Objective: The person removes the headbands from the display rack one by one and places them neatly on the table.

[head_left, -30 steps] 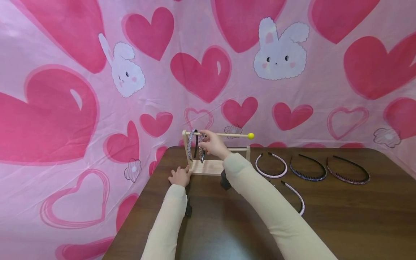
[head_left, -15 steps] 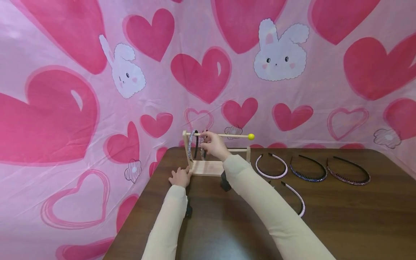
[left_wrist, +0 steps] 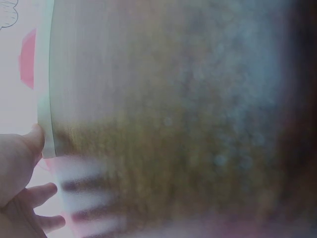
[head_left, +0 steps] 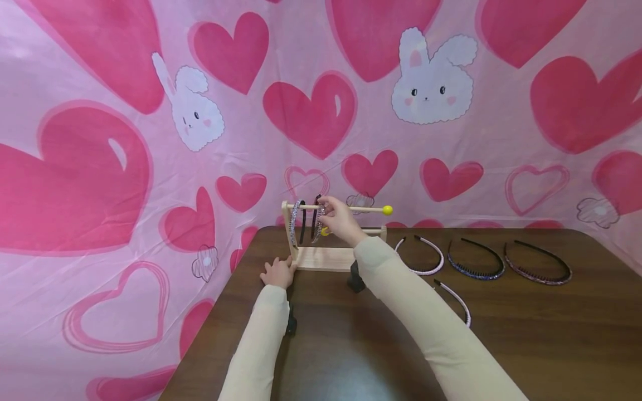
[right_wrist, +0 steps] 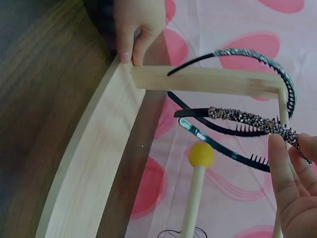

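A wooden rack (head_left: 326,259) with two rods stands on the table. A silver glittery headband (head_left: 293,224) hangs on its upper rod (head_left: 363,209) near the left upright. Farther right along that rod, my right hand (head_left: 343,221) pinches a second headband (right_wrist: 242,118), covered in sparkly chips with a black toothed inside, between thumb and fingers. My left hand (head_left: 278,273) touches the left end of the rack's base; in the left wrist view the thumb of that hand (left_wrist: 17,173) lies against the wooden edge, other fingers extended.
Right of the rack, a pale pink headband (head_left: 420,272), a blue one (head_left: 476,274) and a dark pink one (head_left: 544,280) lie on the table (head_left: 526,340). Another pale headband (head_left: 463,306) lies nearer, partly behind the right sleeve. Yellow balls cap the upper rod (head_left: 388,210) and lower rod (right_wrist: 200,155).
My right hand has shifted a little to the right along the upper rod with the sparkly headband, uncovering the lower rod's yellow ball. The left hand stays at the base.
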The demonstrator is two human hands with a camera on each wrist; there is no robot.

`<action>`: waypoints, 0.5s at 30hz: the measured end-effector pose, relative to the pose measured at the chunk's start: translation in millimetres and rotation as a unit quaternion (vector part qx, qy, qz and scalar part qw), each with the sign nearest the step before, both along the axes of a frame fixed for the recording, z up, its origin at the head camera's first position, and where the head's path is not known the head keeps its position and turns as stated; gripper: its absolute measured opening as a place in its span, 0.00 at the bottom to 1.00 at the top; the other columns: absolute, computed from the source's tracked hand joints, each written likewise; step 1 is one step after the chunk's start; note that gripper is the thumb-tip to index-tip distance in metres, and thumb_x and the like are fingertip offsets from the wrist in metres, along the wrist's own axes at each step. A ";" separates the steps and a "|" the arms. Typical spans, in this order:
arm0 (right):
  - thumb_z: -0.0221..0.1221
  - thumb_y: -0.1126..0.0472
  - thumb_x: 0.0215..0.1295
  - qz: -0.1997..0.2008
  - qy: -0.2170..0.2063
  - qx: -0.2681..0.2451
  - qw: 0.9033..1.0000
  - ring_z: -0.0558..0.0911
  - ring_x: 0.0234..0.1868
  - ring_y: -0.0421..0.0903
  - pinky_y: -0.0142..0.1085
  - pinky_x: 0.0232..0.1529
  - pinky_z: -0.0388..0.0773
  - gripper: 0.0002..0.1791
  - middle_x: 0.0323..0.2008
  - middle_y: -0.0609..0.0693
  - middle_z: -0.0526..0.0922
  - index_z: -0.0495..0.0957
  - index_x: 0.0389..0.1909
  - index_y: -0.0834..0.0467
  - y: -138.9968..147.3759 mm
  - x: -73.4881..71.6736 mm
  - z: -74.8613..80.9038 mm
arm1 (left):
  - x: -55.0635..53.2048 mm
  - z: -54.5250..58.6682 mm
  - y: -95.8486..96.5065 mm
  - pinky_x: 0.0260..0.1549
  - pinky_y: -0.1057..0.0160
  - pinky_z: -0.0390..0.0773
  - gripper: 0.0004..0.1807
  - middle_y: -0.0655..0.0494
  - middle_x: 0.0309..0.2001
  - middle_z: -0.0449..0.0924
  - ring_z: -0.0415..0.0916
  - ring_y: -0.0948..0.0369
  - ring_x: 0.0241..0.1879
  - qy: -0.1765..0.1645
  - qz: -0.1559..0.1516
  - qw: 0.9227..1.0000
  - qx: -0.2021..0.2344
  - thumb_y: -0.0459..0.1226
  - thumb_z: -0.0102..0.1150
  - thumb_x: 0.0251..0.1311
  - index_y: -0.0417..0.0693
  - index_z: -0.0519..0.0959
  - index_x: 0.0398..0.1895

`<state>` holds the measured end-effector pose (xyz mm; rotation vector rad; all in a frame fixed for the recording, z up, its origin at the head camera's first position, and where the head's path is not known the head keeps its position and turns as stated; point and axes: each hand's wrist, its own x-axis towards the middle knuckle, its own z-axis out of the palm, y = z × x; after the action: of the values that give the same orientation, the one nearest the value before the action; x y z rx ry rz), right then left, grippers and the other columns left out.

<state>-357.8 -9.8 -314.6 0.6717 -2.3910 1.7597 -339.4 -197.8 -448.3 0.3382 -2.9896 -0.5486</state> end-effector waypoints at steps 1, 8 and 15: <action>0.55 0.75 0.59 0.000 0.001 0.001 1.000 0.79 0.31 0.53 0.45 0.31 0.79 0.26 0.40 0.62 0.73 0.66 0.60 0.63 2.4 -0.3 1.1 | -0.4 -0.2 0.1 0.48 0.36 0.58 0.24 0.41 0.62 0.62 0.54 0.38 0.59 0.001 0.000 1.000 0.000 0.49 0.48 0.65 0.56 0.69 0.63; 0.55 0.73 0.60 -0.016 0.003 0.008 1.000 0.79 0.31 0.57 0.43 0.32 0.79 0.28 0.41 0.60 0.71 0.65 0.62 0.60 17.9 0.6 15.3 | 1.4 2.6 1.0 0.48 0.36 0.58 0.25 0.39 0.62 0.62 0.53 0.37 0.59 0.003 -0.003 1.000 0.000 0.49 0.48 0.65 0.54 0.68 0.64; 0.55 0.74 0.61 -0.014 0.017 -0.007 1.000 0.79 0.27 0.53 0.42 0.29 0.79 0.27 0.39 0.60 0.71 0.65 0.62 0.61 34.2 2.8 28.0 | 3.6 5.5 2.3 0.49 0.35 0.57 0.26 0.39 0.62 0.62 0.51 0.35 0.61 -0.003 -0.004 1.000 0.004 0.49 0.49 0.64 0.54 0.67 0.64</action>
<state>-355.1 24.3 -286.6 0.6564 -2.3525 1.7390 -335.8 -195.4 -442.8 0.3295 -2.9965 -0.5622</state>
